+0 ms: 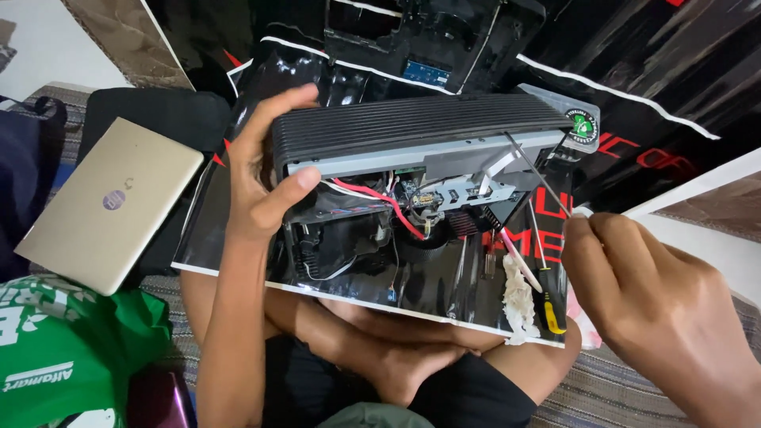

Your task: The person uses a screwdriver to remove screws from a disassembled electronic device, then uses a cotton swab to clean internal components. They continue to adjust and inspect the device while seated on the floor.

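- Opened device (412,150): black ribbed casing, tipped on its edge on a glossy black sheet (238,238) across your crossed legs. Its long axis runs from 9 to 3 o'clock, with the exposed innards facing you.
- Your left hand (265,170): clamped on the device's 9 o'clock end, fingers over the top, thumb pressed on the front rail. It is in contact with the casing and is the nearer hand.
- Your right hand (634,277): closed around the handle of a thin screwdriver (535,170), at 4 o'clock from the device. The shaft slants toward 10 o'clock, and its tip meets the grey rail near the casing's 3 o'clock end.
- Internal wiring: a red wire (380,202) loops across the middle of the opening, beside a small board.
- Loose items on the sheet, at 5 o'clock from the device: a yellow-handled screwdriver (551,313), a pink stick (519,250) and a wad of white tissue (517,297).
- Surroundings: a gold laptop (111,202), closed, well apart at 9 o'clock; a green bag (71,349) at 7 o'clock.
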